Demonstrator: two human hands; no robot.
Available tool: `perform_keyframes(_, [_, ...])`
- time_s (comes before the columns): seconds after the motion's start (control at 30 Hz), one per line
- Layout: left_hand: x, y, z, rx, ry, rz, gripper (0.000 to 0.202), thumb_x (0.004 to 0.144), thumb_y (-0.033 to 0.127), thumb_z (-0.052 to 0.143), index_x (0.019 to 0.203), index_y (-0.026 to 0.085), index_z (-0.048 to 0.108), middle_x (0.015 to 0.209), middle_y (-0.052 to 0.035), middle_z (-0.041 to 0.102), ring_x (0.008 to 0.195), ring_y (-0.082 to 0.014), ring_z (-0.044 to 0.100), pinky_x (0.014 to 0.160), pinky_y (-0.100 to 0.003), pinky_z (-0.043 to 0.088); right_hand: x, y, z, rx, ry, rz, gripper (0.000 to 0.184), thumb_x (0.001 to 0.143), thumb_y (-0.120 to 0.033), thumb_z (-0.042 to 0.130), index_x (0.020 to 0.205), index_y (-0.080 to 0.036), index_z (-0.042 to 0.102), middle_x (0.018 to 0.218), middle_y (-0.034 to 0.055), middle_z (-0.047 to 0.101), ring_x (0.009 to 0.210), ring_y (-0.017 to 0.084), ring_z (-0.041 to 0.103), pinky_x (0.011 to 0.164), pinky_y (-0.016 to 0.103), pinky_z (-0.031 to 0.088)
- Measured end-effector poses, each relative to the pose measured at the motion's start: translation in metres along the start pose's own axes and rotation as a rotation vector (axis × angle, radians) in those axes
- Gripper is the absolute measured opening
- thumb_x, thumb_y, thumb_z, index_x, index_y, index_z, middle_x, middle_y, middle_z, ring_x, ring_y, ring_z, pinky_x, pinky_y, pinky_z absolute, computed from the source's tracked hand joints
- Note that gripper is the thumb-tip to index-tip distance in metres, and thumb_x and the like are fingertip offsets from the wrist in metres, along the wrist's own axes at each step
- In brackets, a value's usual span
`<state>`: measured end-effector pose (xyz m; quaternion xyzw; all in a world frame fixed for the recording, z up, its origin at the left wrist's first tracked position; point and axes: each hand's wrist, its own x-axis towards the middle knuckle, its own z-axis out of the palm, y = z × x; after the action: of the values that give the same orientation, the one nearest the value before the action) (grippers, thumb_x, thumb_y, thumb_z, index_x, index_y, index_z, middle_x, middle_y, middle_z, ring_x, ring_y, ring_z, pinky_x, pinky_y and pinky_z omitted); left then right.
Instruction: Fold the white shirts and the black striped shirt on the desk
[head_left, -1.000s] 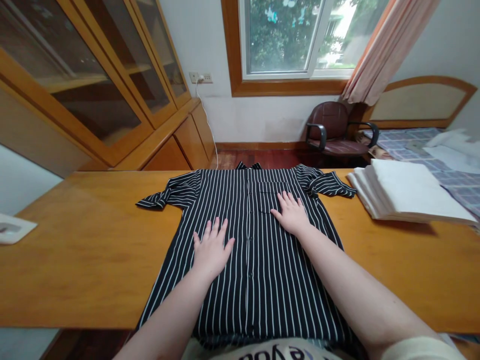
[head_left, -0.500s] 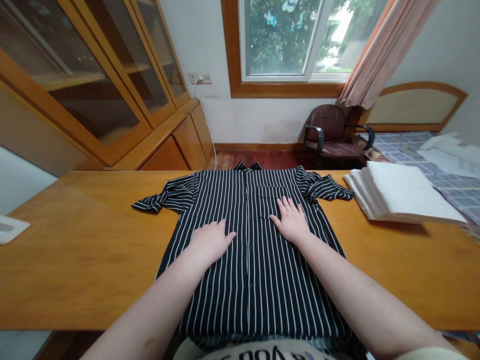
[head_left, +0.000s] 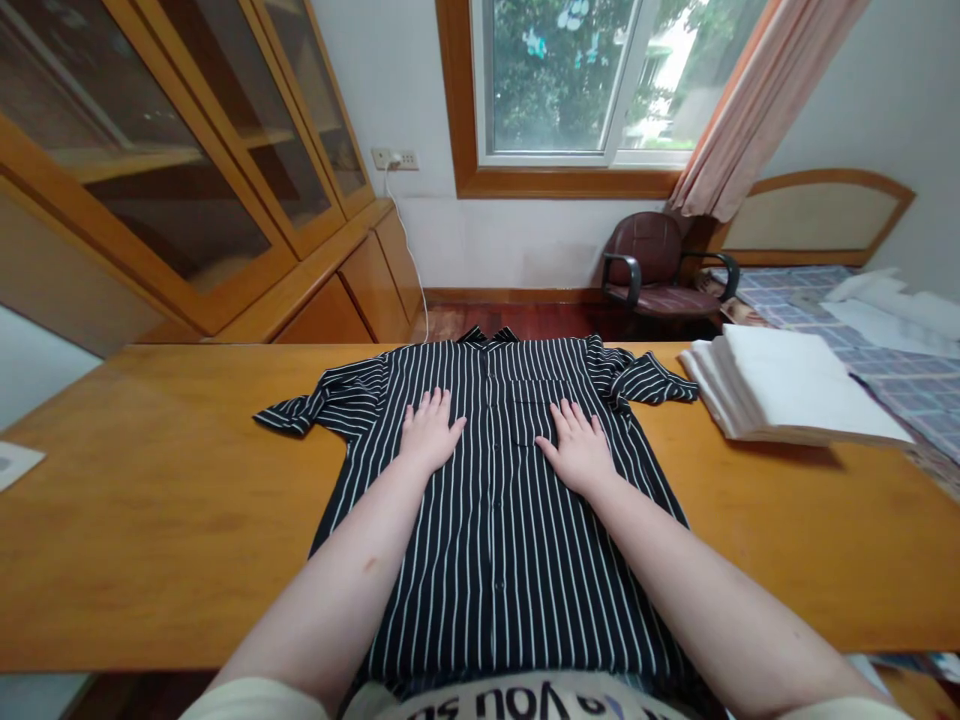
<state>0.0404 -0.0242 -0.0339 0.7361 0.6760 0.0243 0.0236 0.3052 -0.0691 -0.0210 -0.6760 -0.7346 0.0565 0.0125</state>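
Note:
A black shirt with thin white stripes (head_left: pixel 495 540) lies spread front-up on the wooden table (head_left: pixel 150 510), collar at the far edge and both short sleeves out to the sides. My left hand (head_left: pixel 430 432) rests flat on the shirt's chest left of the button line, fingers apart. My right hand (head_left: pixel 577 448) lies flat on the right side of the chest, just below the pocket. Neither hand holds anything.
A stack of folded white cloth (head_left: pixel 787 395) sits on the table's right part. A white sheet (head_left: pixel 11 462) shows at the left edge. Beyond the table stand a brown armchair (head_left: pixel 649 265), glass-door cabinets (head_left: pixel 187 170) and a bed (head_left: pixel 862 320).
My left hand has slid up the shirt from the waist area to the chest, level with my right hand. The right hand has stayed almost in place.

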Motion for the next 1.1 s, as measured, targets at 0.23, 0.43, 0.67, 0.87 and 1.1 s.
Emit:
perform_keyframes(0.23, [-0.013,0.0,-0.006,0.009,-0.016,-0.008,0.068,0.092,0.053,0.019,0.148,0.014,0.023,0.154,-0.0084,0.021,0.141,-0.0257,0.017,0.113,-0.049,0.015,-0.014,-0.002,0.001,-0.009,-0.007,0.0,0.072,0.091,-0.06,0.02,0.148,-0.016,0.023,0.155,0.008,0.017,0.142,0.024,0.013,0.112,0.047,0.009])
perform_keyframes(0.43, [-0.02,0.003,-0.006,0.002,-0.02,-0.01,0.068,0.092,0.054,0.02,0.148,0.016,0.023,0.154,-0.0074,0.021,0.142,-0.0249,0.016,0.114,-0.048,0.014,-0.025,-0.009,-0.011,-0.044,-0.025,-0.02,0.071,0.091,-0.059,0.025,0.143,-0.012,0.035,0.15,0.0163,0.029,0.136,0.031,0.026,0.106,0.052,0.021])
perform_keyframes(0.67, [-0.031,0.002,-0.005,0.012,-0.012,-0.003,0.068,0.092,0.053,0.021,0.148,0.015,0.023,0.153,-0.0069,0.022,0.142,-0.0251,0.017,0.113,-0.049,0.015,0.013,-0.012,-0.021,0.002,0.08,-0.102,0.071,0.09,-0.06,0.028,0.142,-0.012,0.036,0.152,0.0152,0.025,0.138,0.028,0.024,0.111,0.046,0.016])
perform_keyframes(0.87, [-0.036,-0.007,-0.006,0.028,-0.013,-0.029,0.067,0.092,0.053,0.021,0.148,0.016,0.024,0.154,-0.0064,0.021,0.141,-0.0238,0.017,0.113,-0.047,0.015,0.031,-0.001,0.004,0.015,0.013,-0.123,0.074,0.089,-0.063,0.025,0.148,-0.017,0.024,0.155,0.0096,0.019,0.142,0.024,0.013,0.112,0.048,0.009])
perform_keyframes(1.1, [-0.033,-0.01,-0.014,0.013,-0.097,-0.055,0.068,0.091,0.053,0.022,0.148,0.016,0.024,0.154,-0.0066,0.019,0.142,-0.0249,0.015,0.113,-0.048,0.015,0.022,-0.01,0.002,0.012,-0.01,-0.069,0.075,0.089,-0.064,0.02,0.149,-0.019,0.02,0.156,0.0073,0.015,0.142,0.023,0.011,0.112,0.047,0.007])
